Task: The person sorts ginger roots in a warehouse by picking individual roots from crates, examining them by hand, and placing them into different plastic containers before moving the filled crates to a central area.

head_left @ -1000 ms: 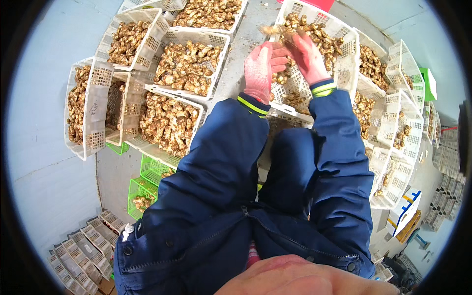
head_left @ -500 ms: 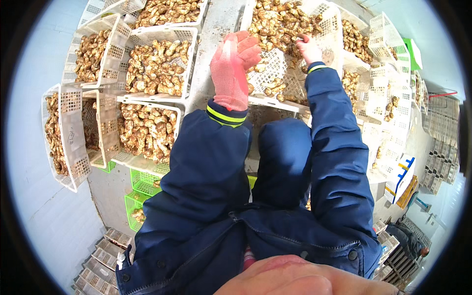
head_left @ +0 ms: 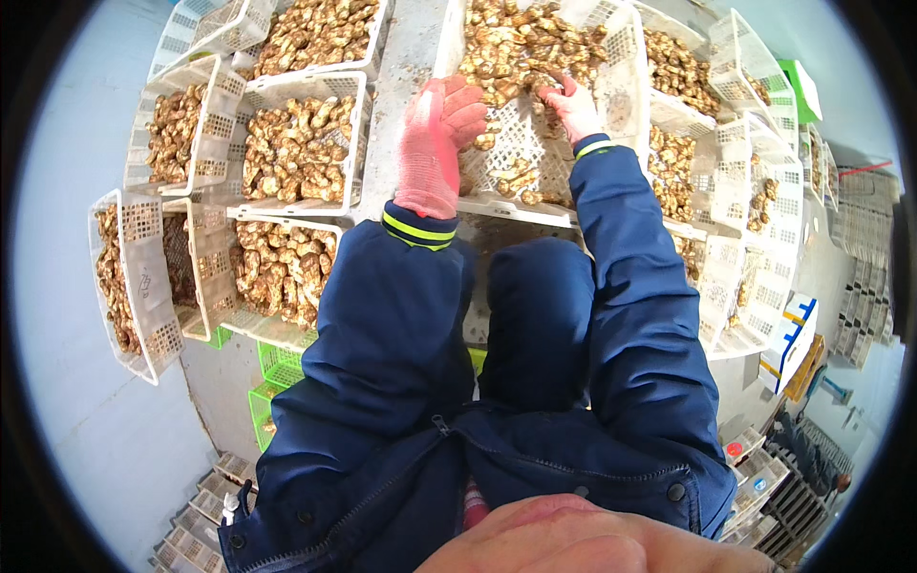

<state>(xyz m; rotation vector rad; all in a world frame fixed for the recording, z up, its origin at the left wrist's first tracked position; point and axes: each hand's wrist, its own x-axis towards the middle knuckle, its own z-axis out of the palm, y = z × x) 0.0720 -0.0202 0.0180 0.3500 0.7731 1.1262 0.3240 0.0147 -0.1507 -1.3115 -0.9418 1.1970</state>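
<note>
A white perforated plastic crate stands in front of me, with brown and cream mushrooms heaped at its far end. A few loose mushrooms lie on its mesh floor nearer to me. My left hand, in a pink-red knitted glove, is at the crate's left side with its fingers curled in; what they hold, if anything, is hidden. My bare right hand reaches into the crate at the heap's near edge, thumb and fingers closed around a dark brown mushroom, partly covered by the fingers.
More white crates of mushrooms stand on the left, some tilted. On the right are further crates and sparsely filled ones. Green baskets sit low at the left. A white and blue box and stacked trays are at the far right.
The view has shifted, so the crates sit slightly lower and the middle crate farther left. My right hand has come closer to the left one, along the heap's edge. The left hand stays curled.
</note>
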